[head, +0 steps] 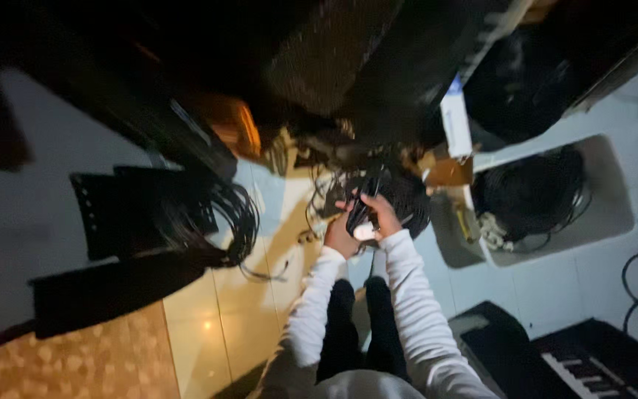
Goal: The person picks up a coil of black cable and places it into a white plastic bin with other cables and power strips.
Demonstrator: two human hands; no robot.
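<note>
Hands gather black cables at frame centre.
Left hand (340, 236) and right hand (382, 214) both clamp a cable bundle (361, 207), probably to keep it coiled; a tub (614, 214) at right holds more.

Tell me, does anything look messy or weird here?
Yes. Black cables lie in loose tangles on the floor: one heap on the left, another beyond both hands. The left hand and right hand grip a dark cable bundle. More cable fills a grey tub.

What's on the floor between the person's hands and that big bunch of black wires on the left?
In the head view, between the hands and the black cable coil lies mostly bare, pale tiled floor, crossed by a thin loose wire.
</note>
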